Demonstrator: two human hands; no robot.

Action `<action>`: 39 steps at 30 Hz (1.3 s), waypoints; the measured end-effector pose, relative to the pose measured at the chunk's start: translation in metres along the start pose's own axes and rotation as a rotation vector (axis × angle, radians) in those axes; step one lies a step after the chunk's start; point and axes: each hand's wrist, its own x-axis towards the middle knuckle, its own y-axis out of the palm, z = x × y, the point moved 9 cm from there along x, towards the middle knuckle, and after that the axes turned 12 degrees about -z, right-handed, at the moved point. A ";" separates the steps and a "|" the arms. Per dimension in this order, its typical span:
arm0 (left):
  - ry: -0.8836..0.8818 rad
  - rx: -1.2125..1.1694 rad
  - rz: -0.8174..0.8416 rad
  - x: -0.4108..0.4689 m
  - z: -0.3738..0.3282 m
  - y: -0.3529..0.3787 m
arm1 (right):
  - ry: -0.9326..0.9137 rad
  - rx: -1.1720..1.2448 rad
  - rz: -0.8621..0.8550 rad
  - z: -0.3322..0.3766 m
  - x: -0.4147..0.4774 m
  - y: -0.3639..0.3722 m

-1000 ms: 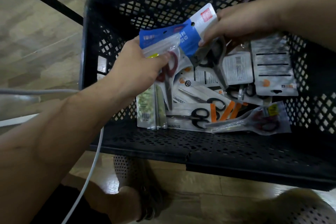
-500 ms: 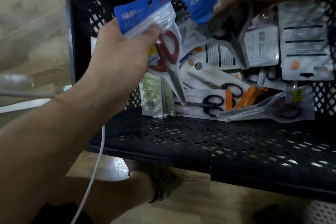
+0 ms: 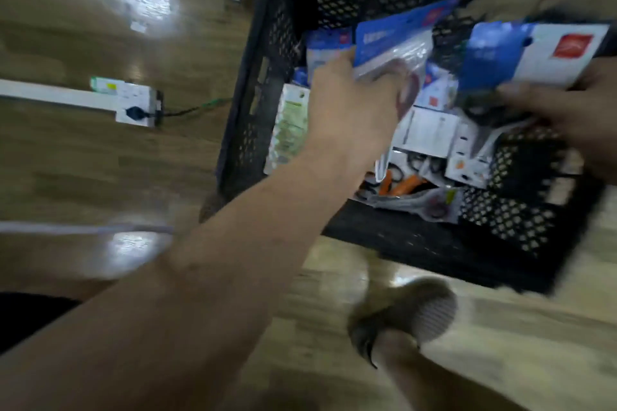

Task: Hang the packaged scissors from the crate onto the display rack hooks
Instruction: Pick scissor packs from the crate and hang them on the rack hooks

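holding two packs above a black perforated plastic crate (image 3: 434, 243)
gripping a blue-topped clear plastic pack of red-handled scissors (image 3: 390, 43) in the left hand (image 3: 350, 110), with fingers (image 3: 385, 85) clenched round it; pinching a blue-and-white card pack of dark-handled scissors (image 3: 534, 53) in the right hand (image 3: 574, 113).

Black latticed crate (image 3: 417, 243), blue-topped packs (image 3: 390, 40)

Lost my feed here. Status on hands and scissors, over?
Left hand grips blue-topped scissors pack. Right hand grips blue-and-white pack. Both over crate. No obstruction seen.
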 end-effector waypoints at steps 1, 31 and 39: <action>-0.003 0.003 0.009 -0.011 -0.010 -0.001 | 0.024 -0.022 -0.009 0.016 -0.027 -0.004; 0.506 0.071 0.211 -0.486 -0.605 -0.169 | -0.304 0.415 -0.542 0.579 -0.456 -0.305; 0.617 0.012 0.215 -0.591 -0.639 -0.133 | -0.431 0.528 -0.566 0.600 -0.520 -0.382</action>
